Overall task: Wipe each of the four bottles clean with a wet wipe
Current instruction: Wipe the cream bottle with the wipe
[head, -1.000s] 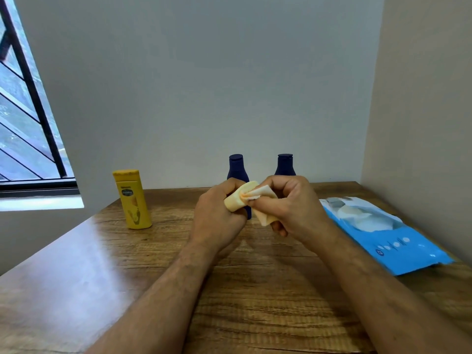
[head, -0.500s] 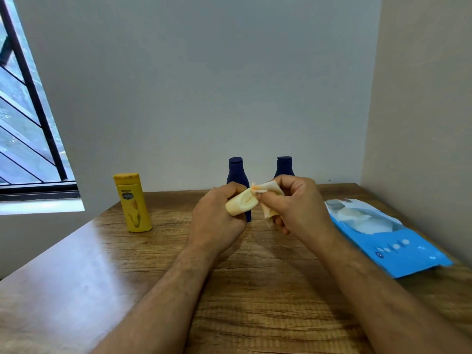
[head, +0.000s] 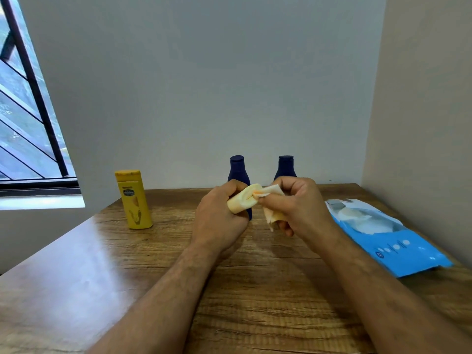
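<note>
Above the middle of the wooden table [head: 255, 302], my left hand [head: 217, 221] grips a small pale-yellow bottle [head: 241, 200], most of it hidden in my fist. My right hand [head: 298, 208] pinches a white wet wipe [head: 274, 203] against the bottle's exposed end. A taller yellow bottle [head: 134, 200] stands upright at the left. Two dark blue bottles stand at the back by the wall, one [head: 238, 169] behind my left hand, the other [head: 285, 167] behind my right, both partly hidden.
A blue pack of wet wipes [head: 398, 241] lies at the table's right side with its flap open, close to the beige wall. A barred window [head: 25, 123] is at the left. A grey wall closes the table's far edge.
My right hand has slid the wipe from over the bottle's end toward the right and lower. The bottle's end shows more. The standing bottles have not moved.
</note>
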